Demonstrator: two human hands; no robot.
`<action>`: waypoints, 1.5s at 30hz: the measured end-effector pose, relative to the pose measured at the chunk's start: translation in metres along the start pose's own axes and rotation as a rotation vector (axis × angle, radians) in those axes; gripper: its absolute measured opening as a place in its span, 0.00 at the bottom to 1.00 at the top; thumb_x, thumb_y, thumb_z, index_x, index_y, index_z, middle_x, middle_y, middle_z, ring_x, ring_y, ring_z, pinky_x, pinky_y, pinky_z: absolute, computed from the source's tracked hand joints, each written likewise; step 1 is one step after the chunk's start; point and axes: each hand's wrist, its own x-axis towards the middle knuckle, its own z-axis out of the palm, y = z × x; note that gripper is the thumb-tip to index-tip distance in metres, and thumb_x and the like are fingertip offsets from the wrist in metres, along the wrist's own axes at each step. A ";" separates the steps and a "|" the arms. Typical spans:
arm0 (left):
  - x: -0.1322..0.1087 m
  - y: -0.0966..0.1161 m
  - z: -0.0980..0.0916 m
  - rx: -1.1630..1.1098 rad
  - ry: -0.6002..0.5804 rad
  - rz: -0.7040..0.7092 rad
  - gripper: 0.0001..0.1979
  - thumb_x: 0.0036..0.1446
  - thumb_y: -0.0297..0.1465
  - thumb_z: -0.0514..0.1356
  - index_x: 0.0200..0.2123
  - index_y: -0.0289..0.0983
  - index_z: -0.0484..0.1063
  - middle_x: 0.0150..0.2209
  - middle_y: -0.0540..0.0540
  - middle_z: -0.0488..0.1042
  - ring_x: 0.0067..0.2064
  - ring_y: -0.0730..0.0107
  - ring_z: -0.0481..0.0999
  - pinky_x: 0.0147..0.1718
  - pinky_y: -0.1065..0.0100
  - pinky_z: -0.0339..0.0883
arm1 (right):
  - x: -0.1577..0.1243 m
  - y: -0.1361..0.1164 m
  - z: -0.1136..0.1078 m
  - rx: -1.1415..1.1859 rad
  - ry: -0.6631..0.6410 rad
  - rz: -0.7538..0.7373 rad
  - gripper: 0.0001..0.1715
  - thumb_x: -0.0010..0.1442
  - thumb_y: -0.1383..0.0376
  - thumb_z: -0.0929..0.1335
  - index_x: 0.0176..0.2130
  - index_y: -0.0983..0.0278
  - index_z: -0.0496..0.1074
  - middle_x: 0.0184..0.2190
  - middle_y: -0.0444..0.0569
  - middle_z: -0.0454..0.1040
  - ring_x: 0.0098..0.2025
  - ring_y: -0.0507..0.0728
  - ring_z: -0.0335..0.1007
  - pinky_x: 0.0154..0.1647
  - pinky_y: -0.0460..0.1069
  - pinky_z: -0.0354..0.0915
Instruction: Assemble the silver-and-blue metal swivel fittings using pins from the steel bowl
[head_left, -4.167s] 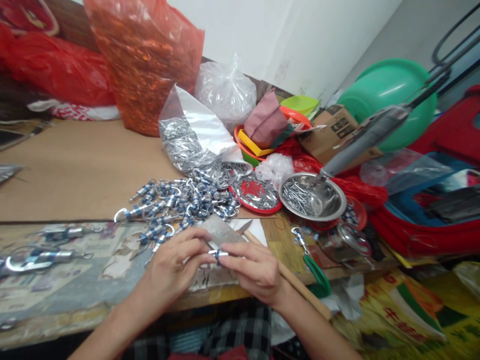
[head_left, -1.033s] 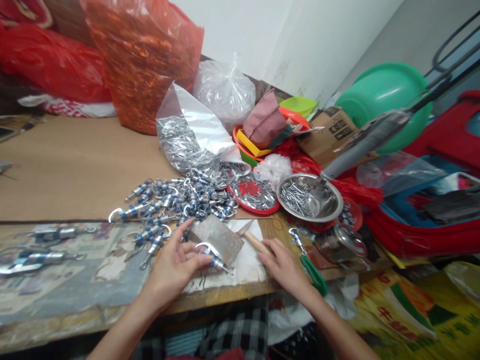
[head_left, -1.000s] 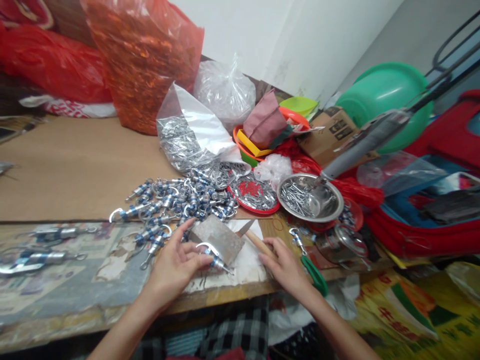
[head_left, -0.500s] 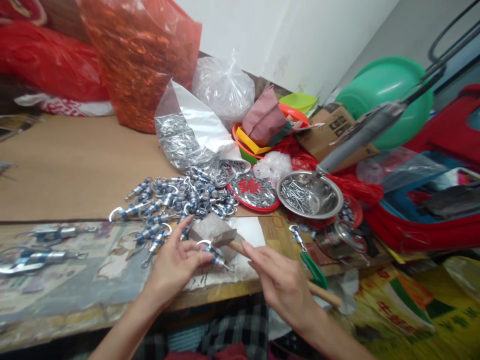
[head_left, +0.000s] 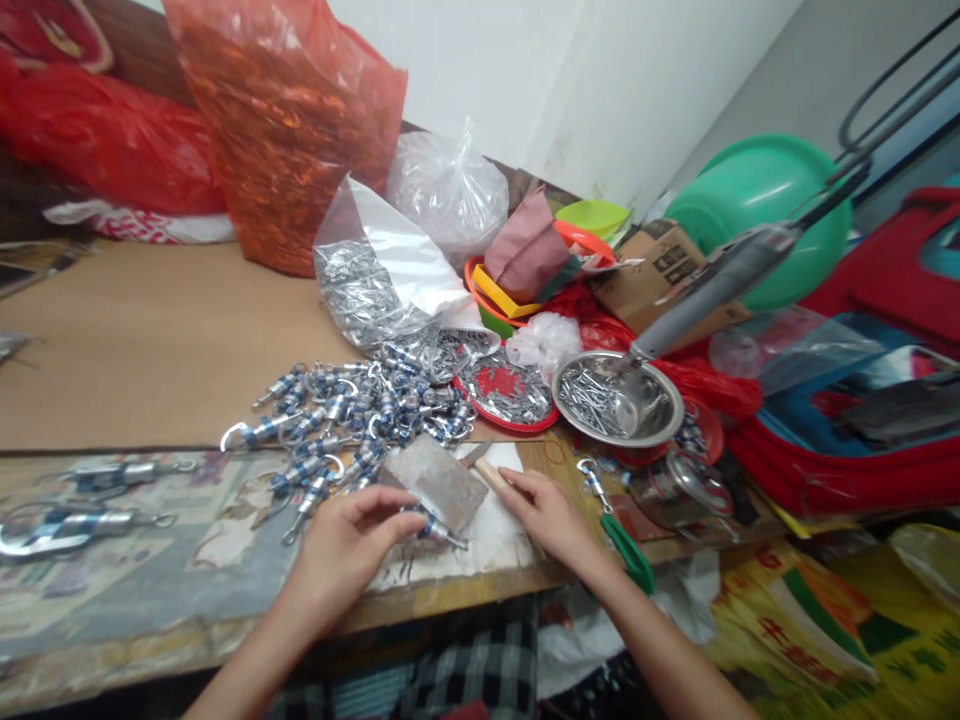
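My left hand (head_left: 356, 540) is at the bench's front edge, thumb and fingers closed on a small metal hook piece with blue bands (head_left: 439, 532). Its ringed end points right; my fingers cover much of the rest. Just behind it lies a grey metal block (head_left: 439, 482). To the right, my right hand (head_left: 551, 515) grips the wooden handle of a hammer (head_left: 493, 474). The hammer's dark head is beside the block's upper right edge, partly hard to make out. A pile of similar hook pieces (head_left: 375, 400) lies behind my left hand.
Behind the pile are a plastic bag of metal parts (head_left: 352, 280) and a red dish of small parts (head_left: 517, 395). A steel bowl of pins (head_left: 619, 400) stands to the right, near green-handled scissors (head_left: 628, 555). Two larger hook pieces (head_left: 97, 515) lie at the left.
The hammer head has moved away from the hook piece to the block's far right edge, and its handle has swung. My right hand has shifted with it. The left hand keeps its hold.
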 end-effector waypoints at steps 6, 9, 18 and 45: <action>0.005 -0.005 -0.002 0.205 0.076 0.269 0.05 0.40 0.35 0.63 0.21 0.40 0.77 0.33 0.46 0.73 0.38 0.63 0.73 0.38 0.65 0.65 | 0.077 0.008 -0.016 -0.337 0.156 0.056 0.18 0.59 0.71 0.58 0.45 0.64 0.70 0.42 0.52 0.71 0.46 0.55 0.65 0.46 0.47 0.59; 0.006 -0.003 0.000 0.259 0.053 0.310 0.06 0.44 0.35 0.61 0.23 0.41 0.76 0.32 0.48 0.72 0.36 0.67 0.72 0.37 0.68 0.64 | 0.115 0.013 -0.015 -0.377 0.089 0.093 0.16 0.53 0.73 0.62 0.40 0.63 0.73 0.37 0.54 0.74 0.43 0.59 0.68 0.44 0.50 0.60; 0.003 0.002 -0.002 0.280 -0.062 0.312 0.08 0.49 0.32 0.58 0.29 0.40 0.76 0.30 0.48 0.74 0.35 0.68 0.73 0.35 0.69 0.64 | 0.129 0.022 -0.012 -0.305 0.079 0.131 0.15 0.44 0.77 0.65 0.33 0.68 0.75 0.38 0.56 0.72 0.42 0.59 0.68 0.43 0.48 0.60; 0.001 -0.005 0.004 0.215 0.101 0.432 0.14 0.44 0.29 0.62 0.38 0.39 0.75 0.28 0.49 0.76 0.30 0.71 0.73 0.30 0.72 0.66 | 0.001 -0.088 0.019 1.015 0.217 -0.161 0.16 0.48 0.77 0.67 0.36 0.61 0.70 0.27 0.42 0.75 0.29 0.50 0.73 0.32 0.44 0.70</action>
